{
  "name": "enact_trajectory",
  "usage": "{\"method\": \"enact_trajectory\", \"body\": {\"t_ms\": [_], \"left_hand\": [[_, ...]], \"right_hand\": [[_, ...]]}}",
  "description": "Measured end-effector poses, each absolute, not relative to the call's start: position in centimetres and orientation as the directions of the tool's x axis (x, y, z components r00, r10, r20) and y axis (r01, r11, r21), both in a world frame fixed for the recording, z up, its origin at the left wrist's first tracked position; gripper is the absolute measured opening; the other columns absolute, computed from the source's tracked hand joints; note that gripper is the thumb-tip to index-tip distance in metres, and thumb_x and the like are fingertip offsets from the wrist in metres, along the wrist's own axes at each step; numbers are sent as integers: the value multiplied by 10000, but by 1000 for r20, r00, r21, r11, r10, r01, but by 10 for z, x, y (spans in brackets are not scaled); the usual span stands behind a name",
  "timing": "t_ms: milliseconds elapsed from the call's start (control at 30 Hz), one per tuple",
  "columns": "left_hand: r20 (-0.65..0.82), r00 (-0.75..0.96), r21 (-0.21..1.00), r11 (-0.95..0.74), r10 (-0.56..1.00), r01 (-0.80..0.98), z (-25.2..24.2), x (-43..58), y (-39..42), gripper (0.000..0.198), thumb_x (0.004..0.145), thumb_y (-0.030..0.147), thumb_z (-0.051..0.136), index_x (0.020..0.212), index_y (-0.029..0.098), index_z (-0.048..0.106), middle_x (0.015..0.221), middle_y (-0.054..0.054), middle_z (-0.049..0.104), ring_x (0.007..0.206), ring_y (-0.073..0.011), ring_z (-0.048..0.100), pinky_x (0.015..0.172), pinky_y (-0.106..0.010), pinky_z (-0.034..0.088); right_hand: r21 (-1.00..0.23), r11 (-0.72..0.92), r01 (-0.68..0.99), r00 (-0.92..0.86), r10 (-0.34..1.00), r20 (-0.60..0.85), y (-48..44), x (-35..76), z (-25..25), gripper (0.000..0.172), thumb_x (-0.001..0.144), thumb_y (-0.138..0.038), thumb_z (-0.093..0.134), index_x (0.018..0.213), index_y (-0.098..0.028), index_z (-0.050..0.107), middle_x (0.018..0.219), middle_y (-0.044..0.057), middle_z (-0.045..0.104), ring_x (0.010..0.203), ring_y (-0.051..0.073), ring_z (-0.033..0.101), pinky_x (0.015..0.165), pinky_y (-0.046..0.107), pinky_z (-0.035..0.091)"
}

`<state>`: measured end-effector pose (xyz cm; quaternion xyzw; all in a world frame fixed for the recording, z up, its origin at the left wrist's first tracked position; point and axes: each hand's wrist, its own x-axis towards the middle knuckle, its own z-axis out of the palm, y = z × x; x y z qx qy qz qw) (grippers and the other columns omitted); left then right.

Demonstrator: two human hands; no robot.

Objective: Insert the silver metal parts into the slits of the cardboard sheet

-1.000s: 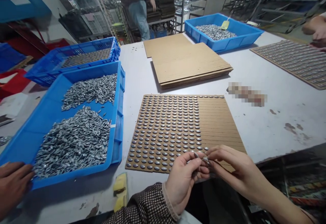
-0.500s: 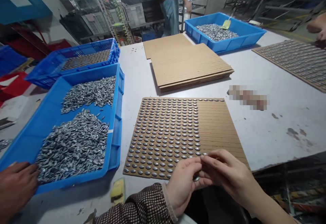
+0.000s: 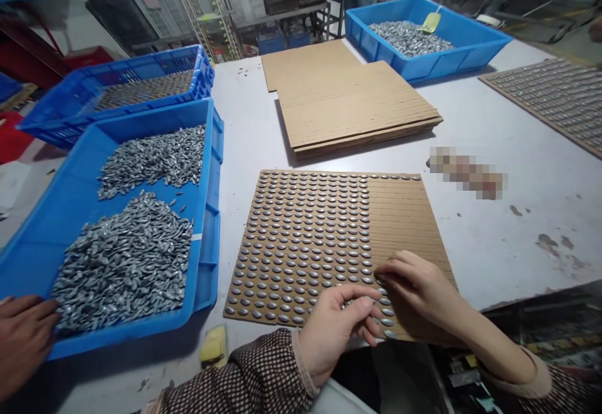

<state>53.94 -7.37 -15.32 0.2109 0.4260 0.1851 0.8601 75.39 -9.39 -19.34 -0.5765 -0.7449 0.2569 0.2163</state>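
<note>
A grooved cardboard sheet [image 3: 409, 213] bears rows of small grey oval metal pieces [image 3: 301, 238] over its left and middle part. Above its front edge, my left hand [image 3: 341, 323] is cupped with fingers curled round several such pieces, partly visible between thumb and fingers. My right hand [image 3: 414, 282] is just right of it, fingertips pinched together at the sheet near the right end of the rows; whatever they hold is hidden. A short column of pieces lies between my hands.
At left, a blue tray [image 3: 207, 213] holds piled metal pieces, with another person's hand [image 3: 28, 332] at its rim. Stacked cardboard [image 3: 348, 106] lies behind the sheet. Farther off are a blue crate [image 3: 204, 66], another blue tray [image 3: 423, 66] and a filled sheet [image 3: 555, 94]. A yellow sponge [image 3: 214, 345] lies nearby.
My right hand has moved away from my left hand onto the sheet. My left hand has opened slightly, and a column of pieces now shows near the front edge. The view has shifted.
</note>
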Motion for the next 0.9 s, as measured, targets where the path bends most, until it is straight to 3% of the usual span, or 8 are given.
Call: {"method": "enact_trajectory", "body": {"t_ms": [167, 400, 567, 667, 767, 900], "left_hand": [[-689, 528, 506, 851, 497, -140, -154, 538, -72, 308, 731, 247, 674, 981, 69, 700, 760, -54, 622, 595, -79, 559, 543, -205, 407], [-655, 542, 520, 835, 527, -183, -154, 537, -71, 340, 707, 283, 754, 959, 110, 606, 784, -72, 681, 643, -124, 628, 678, -286, 495], [-642, 537, 539, 820, 547, -192, -158, 535, -70, 354, 670, 335, 797, 848, 137, 565, 699, -49, 669, 600, -123, 617, 648, -281, 484], [-621, 546, 559, 806, 562, -195, -161, 536, -71, 342, 673, 346, 793, 840, 126, 591, 640, -20, 622, 580, -102, 575, 609, -246, 452], [-612, 559, 577, 799, 559, -167, -162, 537, -72, 339, 669, 356, 794, 824, 115, 614, 636, -8, 589, 563, -82, 535, 552, -214, 398], [-639, 577, 516, 840, 508, -167, -157, 536, -71, 319, 728, 350, 735, 916, 128, 603, 698, -20, 606, 546, -78, 537, 489, -193, 344]], "right_hand": [[-542, 215, 812, -220, 974, 56, -95, 750, -194, 157, 947, -199, 472, 940, -206, 628, 855, 50, 602, 802, 184, 567, 697, 305, 464], [-478, 238, 845, -243, 969, 54, -96, 750, -196, 164, 950, -199, 452, 911, -202, 611, 851, 52, 590, 798, 185, 567, 689, 304, 469], [-639, 222, 736, -183, 975, 127, -103, 745, -178, 173, 944, -211, 498, 1096, -218, 581, 986, 83, 616, 911, 202, 596, 777, 338, 512], [-741, 307, 597, -266, 947, 178, -114, 730, -160, 237, 922, -163, 521, 1142, -238, 566, 1054, 91, 611, 972, 200, 601, 801, 314, 524], [-731, 378, 568, -330, 918, 218, -123, 717, -152, 273, 925, -120, 467, 1133, -240, 599, 983, 84, 631, 868, 181, 624, 715, 282, 533], [-727, 341, 596, -238, 940, 246, -123, 721, -160, 229, 924, -141, 471, 1061, -229, 632, 949, 83, 658, 849, 182, 643, 702, 272, 540]]}}
